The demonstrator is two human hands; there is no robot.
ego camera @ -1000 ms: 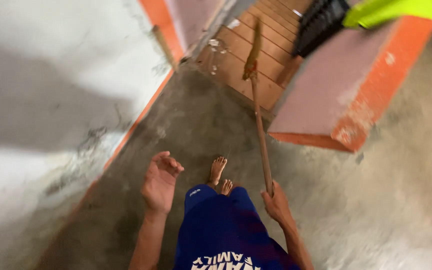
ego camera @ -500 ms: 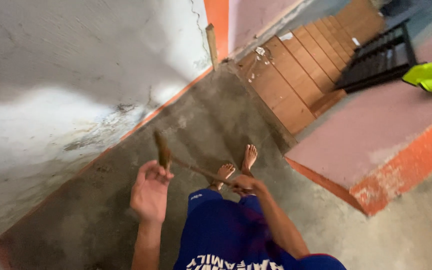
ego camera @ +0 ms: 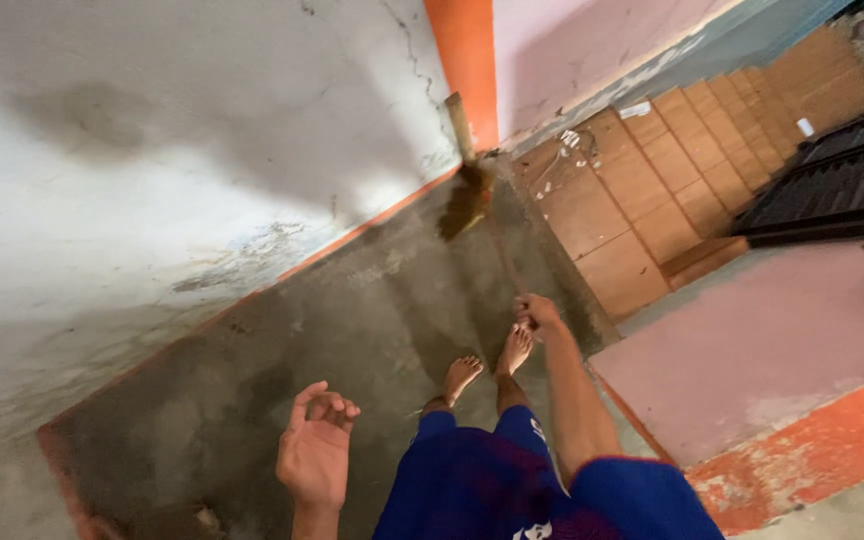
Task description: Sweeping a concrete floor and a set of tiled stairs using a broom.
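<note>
Right hand (ego camera: 537,312) is gripping the broom (ego camera: 482,215), pushing its head toward the far wall (ego camera: 202,150). Left hand (ego camera: 317,450) is hanging open, empty. Next it's probably needing a pull back.

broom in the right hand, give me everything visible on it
The broom is a thin brown stick, wood by the look of it, with a blurred brownish bristle head at its far end. The right hand grips the near end, arm stretched forward. The stick slants away from the person, up and left in the picture, over the grey concrete floor. The head sits near the corner where the white wall meets the wooden steps; floor contact cannot be told. The left hand is open and off it.
</note>
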